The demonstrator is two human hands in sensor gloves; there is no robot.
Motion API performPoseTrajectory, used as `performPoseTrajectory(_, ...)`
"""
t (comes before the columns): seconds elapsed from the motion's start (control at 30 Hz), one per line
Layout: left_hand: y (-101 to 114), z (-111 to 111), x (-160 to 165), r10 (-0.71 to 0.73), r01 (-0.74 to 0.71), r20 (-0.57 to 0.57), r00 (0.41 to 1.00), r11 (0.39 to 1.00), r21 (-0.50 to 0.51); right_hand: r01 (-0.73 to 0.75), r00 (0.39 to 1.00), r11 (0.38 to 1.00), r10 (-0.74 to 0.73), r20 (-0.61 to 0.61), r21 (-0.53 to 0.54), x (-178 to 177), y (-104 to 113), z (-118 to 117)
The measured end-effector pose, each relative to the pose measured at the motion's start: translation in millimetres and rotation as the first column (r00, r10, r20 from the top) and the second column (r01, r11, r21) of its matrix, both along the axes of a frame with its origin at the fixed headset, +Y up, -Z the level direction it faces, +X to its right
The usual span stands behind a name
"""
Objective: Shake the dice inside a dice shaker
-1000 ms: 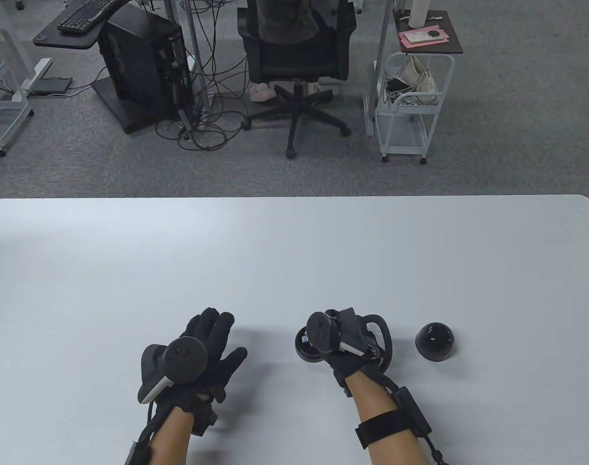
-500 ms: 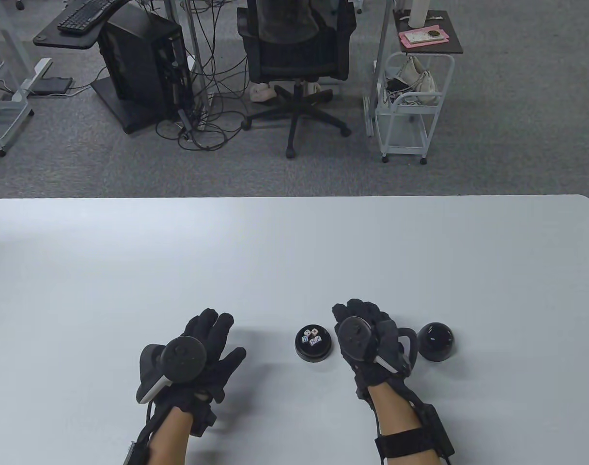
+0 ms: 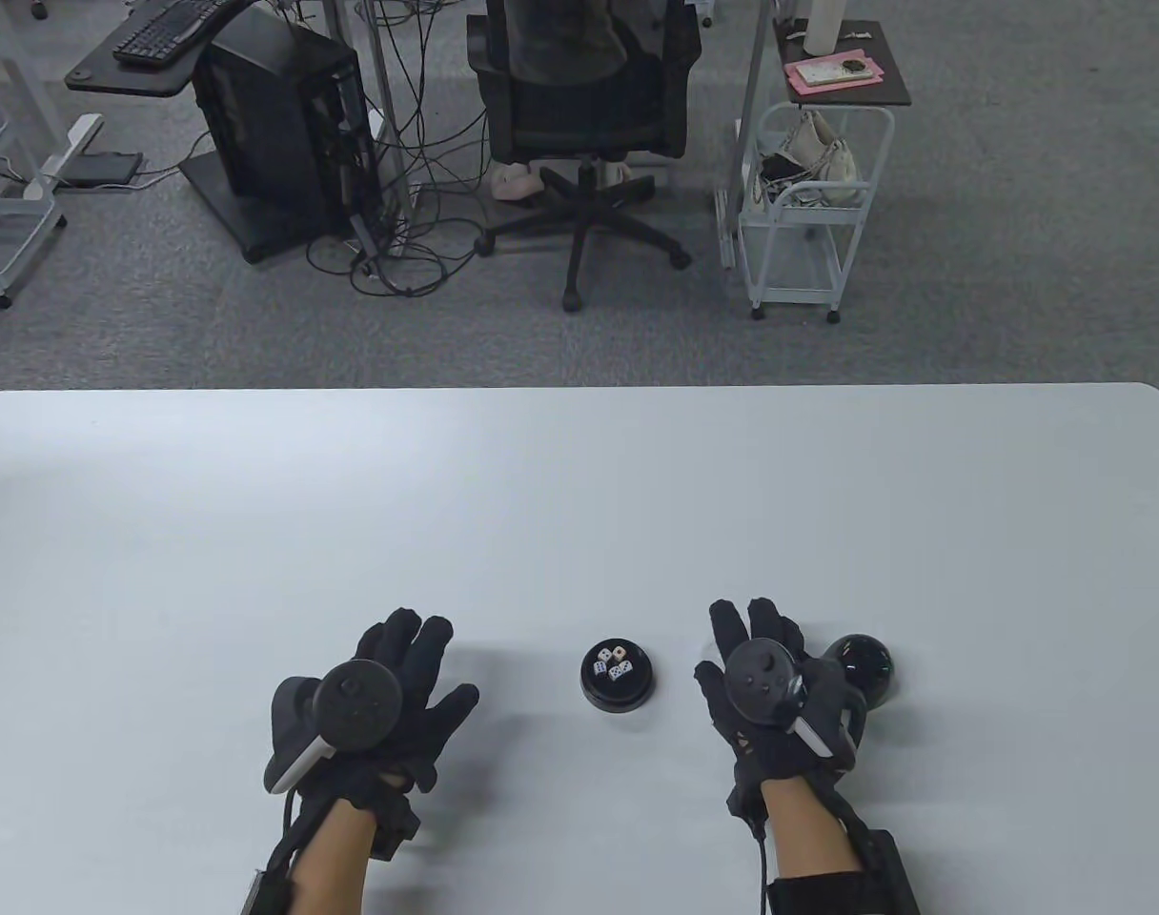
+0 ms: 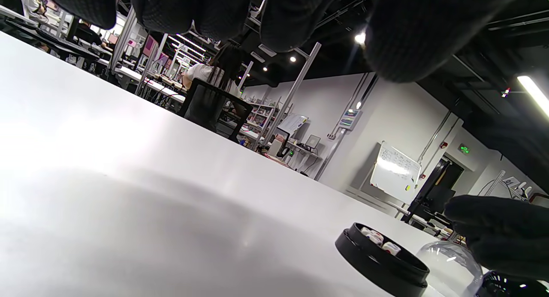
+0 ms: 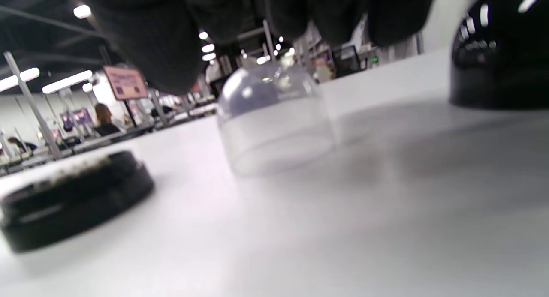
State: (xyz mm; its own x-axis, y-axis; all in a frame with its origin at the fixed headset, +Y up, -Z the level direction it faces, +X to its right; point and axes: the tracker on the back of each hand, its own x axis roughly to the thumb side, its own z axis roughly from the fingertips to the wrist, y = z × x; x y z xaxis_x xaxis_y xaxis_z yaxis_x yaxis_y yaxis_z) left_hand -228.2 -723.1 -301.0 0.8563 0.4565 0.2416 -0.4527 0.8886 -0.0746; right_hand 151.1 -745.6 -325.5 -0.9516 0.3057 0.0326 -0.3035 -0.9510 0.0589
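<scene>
My left hand lay spread flat, holding nothing; my right hand hovered open over a clear dome. I counted four dice in one black base, centre table; one black dome beside. Light, slick, rigid plastic, I judged; grip the dome's sides
</scene>
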Motion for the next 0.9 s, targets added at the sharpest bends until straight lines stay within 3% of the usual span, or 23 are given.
performPoseTrajectory(0.33,-0.8,0.2,0.5,-0.01,0.01,-0.009,1.0,1.0,-0.017,-0.049,0.999,0.99,0.051,0.011,-0.136,-2.7,-15.8,-9.8)
performPoseTrajectory(0.6,-2.7,-1.0,2.7,-0.027,0.027,-0.011,1.0,0.999,-0.035,-0.023,1.0,0.985,0.024,0.005,-0.17,-3.1,-19.8,-12.6)
performPoseTrajectory(0.77,-1.4,-0.9,3.0,-0.02,0.02,-0.01,1.0,0.999,-0.036,-0.016,0.999,0.998,0.014,-0.029,-0.063,-5.3,-14.6,-10.2)
performPoseTrajectory(0.9,1.3,-1.6,3.3,-0.009,0.009,-0.006,1.0,0.999,-0.032,0.145,0.98,0.988,-0.135,-0.145,0.061,-16.9,-0.4,-3.9)
